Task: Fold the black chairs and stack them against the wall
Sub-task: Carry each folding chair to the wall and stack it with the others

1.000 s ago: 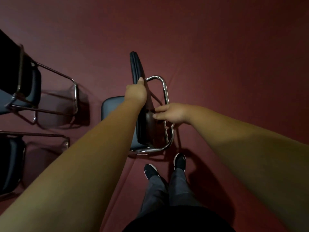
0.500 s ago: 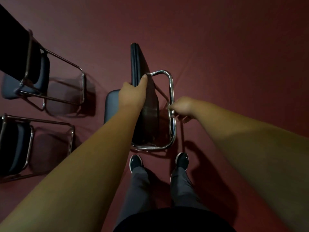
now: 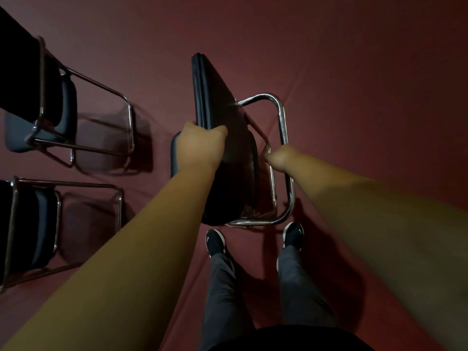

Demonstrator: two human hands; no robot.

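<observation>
A black padded chair (image 3: pixel 222 107) with a chrome tube frame (image 3: pixel 281 117) stands on the dark red carpet right in front of my feet. My left hand (image 3: pixel 200 148) grips the top edge of its backrest, thumb over the right side. My right hand (image 3: pixel 281 158) is curled round a chrome tube on the chair's right side. Part of the seat (image 3: pixel 174 153) shows to the left, behind my left wrist.
Two more black chairs with chrome frames stand at the left, one at the upper left (image 3: pixel 63 107), one at the lower left (image 3: pixel 38 224). My two black shoes (image 3: pixel 215 241) sit just below the chair's frame. Dark red carpet (image 3: pixel 367 72) stretches to the right and beyond.
My right hand moved off the backrest to the chrome tube on the right and closed round it. The left hand stayed gripping the backrest. The view drew closer to the chair.
</observation>
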